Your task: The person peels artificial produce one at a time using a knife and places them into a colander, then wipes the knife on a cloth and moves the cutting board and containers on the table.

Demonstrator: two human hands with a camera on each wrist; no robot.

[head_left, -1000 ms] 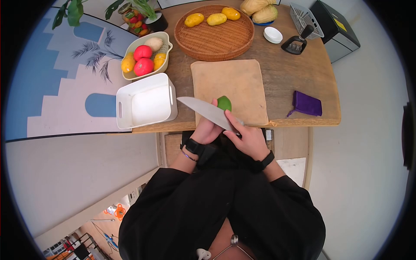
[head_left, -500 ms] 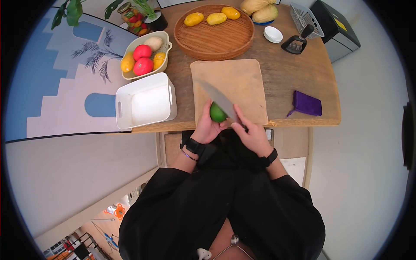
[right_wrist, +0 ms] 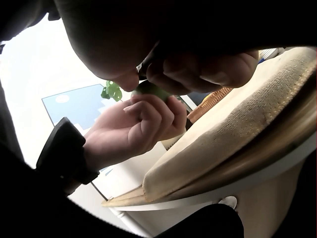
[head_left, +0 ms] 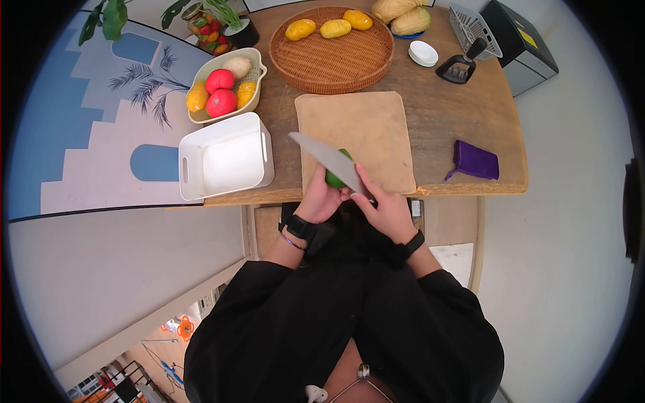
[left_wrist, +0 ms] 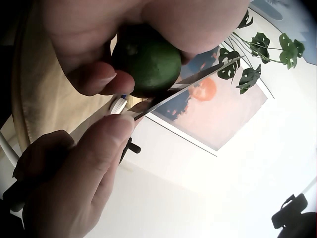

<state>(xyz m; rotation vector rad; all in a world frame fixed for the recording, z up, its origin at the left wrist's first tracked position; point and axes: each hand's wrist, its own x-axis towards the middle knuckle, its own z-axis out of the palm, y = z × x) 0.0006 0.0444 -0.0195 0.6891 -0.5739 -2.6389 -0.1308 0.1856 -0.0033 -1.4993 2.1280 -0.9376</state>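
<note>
Green fruit [head_left: 334, 180] in the left hand [head_left: 321, 200], knife [head_left: 328, 160] in the right hand [head_left: 391, 213]

The left fingers are curled about the fruit, which sits against them at the centre of the head view. In the left wrist view, at upper centre, fingertips press its left side and the hand covers its top; in the right wrist view it shows just above the bent fingers, partly hidden. The right fingers grip the knife where handle meets blade. From above, the blade slants toward the upper left, hiding part of the fruit; whether its edge touches the skin, I cannot tell.

Beyond the fingers lies the mat [head_left: 363, 124], mid-frame. Left of it stands the white bin [head_left: 228, 164]; above that, at upper left, the colander [head_left: 261, 70] holds red and yellow items. The wicker tray [head_left: 329, 67] is at upper centre, the white dish [head_left: 423, 54] at upper right, the purple pouch [head_left: 477, 161] at right.
</note>
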